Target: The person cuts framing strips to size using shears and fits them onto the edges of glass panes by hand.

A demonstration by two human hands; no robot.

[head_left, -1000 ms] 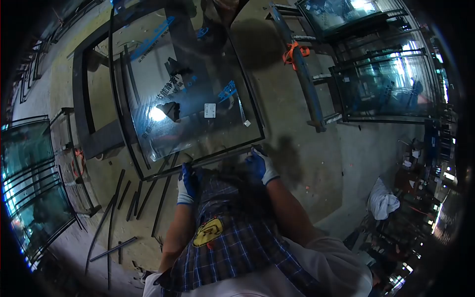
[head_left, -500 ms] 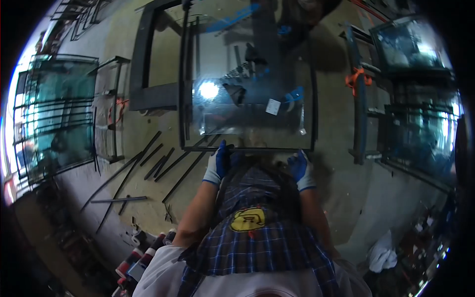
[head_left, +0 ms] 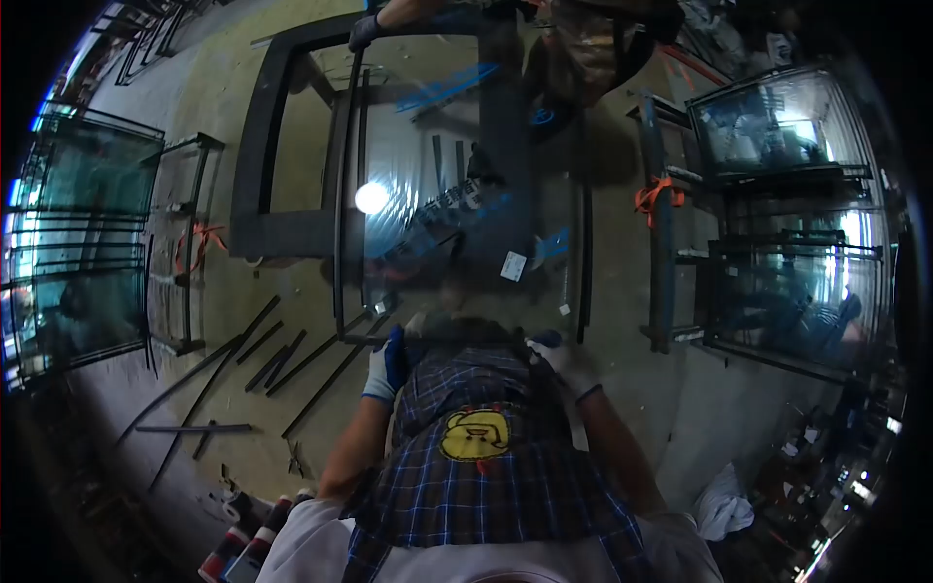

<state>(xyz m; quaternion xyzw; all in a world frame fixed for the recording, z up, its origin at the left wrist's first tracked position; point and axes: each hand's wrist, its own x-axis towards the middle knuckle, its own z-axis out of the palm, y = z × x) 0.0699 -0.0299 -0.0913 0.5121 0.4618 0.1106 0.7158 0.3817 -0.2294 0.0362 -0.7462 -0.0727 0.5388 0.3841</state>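
evenly, support the glass pane [head_left: 428,233], which reaches past the dark stand's [head_left: 301,229] near edge, at both near corners: your left hand [head_left: 385,369] grasps its rim, though your blurred right hand's [head_left: 564,363] grip can't be told.

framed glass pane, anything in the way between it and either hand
Nothing visible stands between the framed glass pane and either hand: the left hand is at its near edge, the right hand, blurred, by its near right corner.
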